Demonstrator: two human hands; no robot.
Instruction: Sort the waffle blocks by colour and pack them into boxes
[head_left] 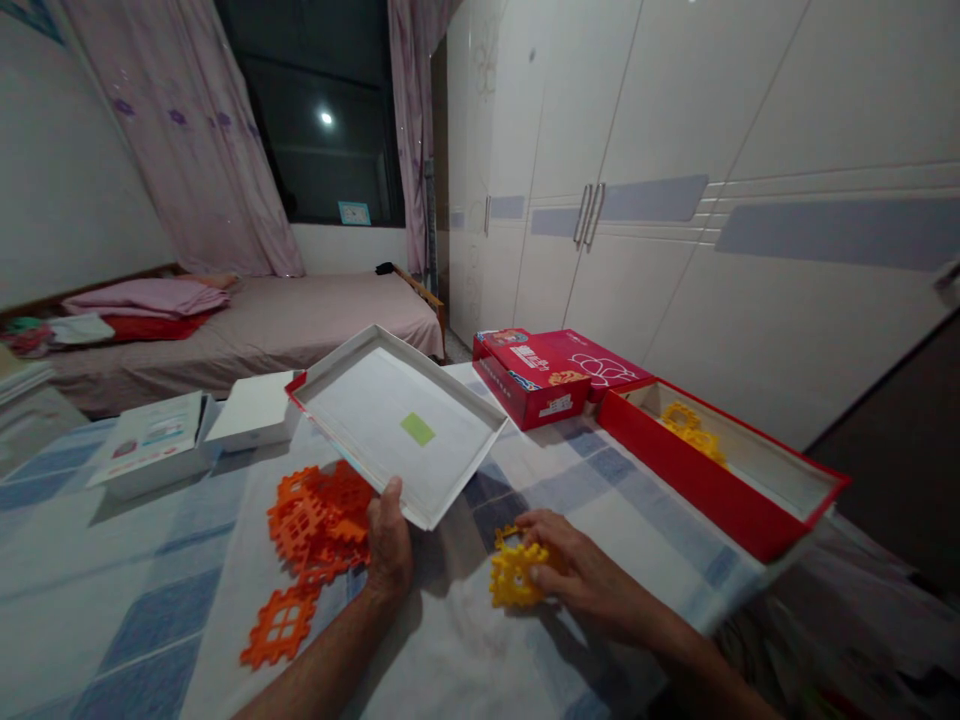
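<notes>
My left hand (390, 540) grips the near edge of a shallow white box lid (352, 390), its thumb on the inner side. The lid is tilted with its inside facing me, and a small green patch (417, 429) shows on it. In my right hand (574, 570), fingers are closed on yellow toothed plastic building pieces (517, 575), just over the tablecloth. Left of my left wrist lies a pile of orange window-patterned building pieces (319, 520), with one more orange piece (281, 625) nearer me.
A long red open box (682, 480) at the right holds several yellow pieces (691, 430). Red printed boxes (532, 385) stand behind it. Two white boxes, a printed one (157, 440) and a plain one (255, 405), sit at the left. Beyond are a bed (322, 310) and a wardrobe (637, 120).
</notes>
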